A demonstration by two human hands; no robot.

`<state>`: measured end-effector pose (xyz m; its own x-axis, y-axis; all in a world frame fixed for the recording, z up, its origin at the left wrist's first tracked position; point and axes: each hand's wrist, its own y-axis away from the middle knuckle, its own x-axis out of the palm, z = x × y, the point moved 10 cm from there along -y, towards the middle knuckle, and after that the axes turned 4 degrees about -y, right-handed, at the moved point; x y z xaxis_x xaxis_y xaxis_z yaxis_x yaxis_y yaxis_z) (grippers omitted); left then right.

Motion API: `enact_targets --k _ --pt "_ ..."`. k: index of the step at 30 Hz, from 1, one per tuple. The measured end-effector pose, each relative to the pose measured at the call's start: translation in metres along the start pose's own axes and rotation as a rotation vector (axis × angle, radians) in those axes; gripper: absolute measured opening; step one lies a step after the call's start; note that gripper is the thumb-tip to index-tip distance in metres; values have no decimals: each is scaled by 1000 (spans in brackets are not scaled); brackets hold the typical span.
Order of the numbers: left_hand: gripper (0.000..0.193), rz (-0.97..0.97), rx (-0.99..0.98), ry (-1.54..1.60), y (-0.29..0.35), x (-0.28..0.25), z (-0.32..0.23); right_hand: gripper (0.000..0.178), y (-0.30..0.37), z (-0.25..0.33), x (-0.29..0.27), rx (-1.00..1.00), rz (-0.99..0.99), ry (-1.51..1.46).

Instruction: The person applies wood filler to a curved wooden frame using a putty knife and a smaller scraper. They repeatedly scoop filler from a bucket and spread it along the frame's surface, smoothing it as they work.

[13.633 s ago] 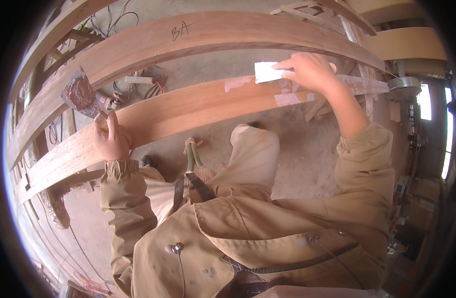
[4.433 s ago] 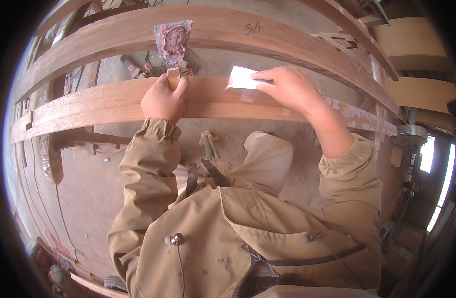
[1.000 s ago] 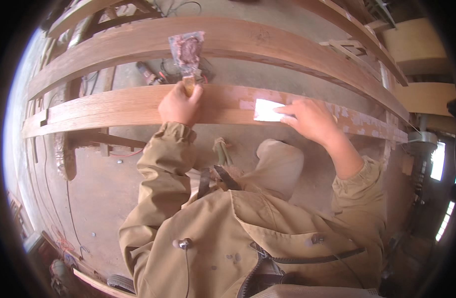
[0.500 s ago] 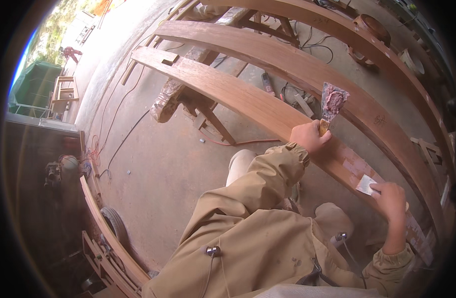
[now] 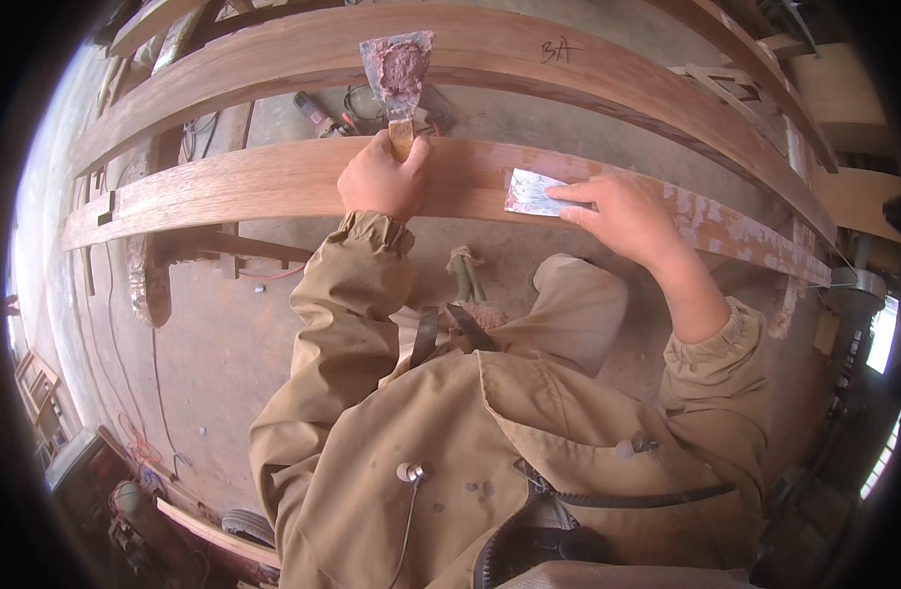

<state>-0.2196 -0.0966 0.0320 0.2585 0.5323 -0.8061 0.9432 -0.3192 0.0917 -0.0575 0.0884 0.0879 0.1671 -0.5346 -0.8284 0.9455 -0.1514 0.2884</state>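
Observation:
My left hand [image 5: 382, 177] is closed round the wooden handle of a putty knife [image 5: 380, 71], blade pointing away from me. A lump of pinkish filler [image 5: 403, 74] sits on that blade. In my right hand [image 5: 622, 216] is a flat metal scraper [image 5: 532, 192], pinched with the fingers stretched along it. The scraper lies against the near wooden plank [image 5: 274, 183], by the left end of its filler-smeared stretch. Pale pink filler patches [image 5: 701, 211] cover the plank's right part, while its left part is bare wood with a notch near the end.
A second long plank [image 5: 490, 49] runs behind the near one, with another board [image 5: 755, 79] at upper right. Rough timber trestles [image 5: 148, 275] support them. On the floor beyond lie a handheld power tool [image 5: 316, 114] and cables. A tyre [image 5: 246, 525] lies lower left.
My view has swung round to the right, so the planks now run across it. Both hands still hold their tools; the right hand's scraper is now at the left end of the filler.

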Motion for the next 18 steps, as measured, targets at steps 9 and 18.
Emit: enact_targets --k 9,18 --pt "43 5 -10 -19 4 -1 5 24 -4 20 -13 84 112 180" --pt "43 5 -1 -25 2 -1 3 26 -4 4 -6 49 74 -16"
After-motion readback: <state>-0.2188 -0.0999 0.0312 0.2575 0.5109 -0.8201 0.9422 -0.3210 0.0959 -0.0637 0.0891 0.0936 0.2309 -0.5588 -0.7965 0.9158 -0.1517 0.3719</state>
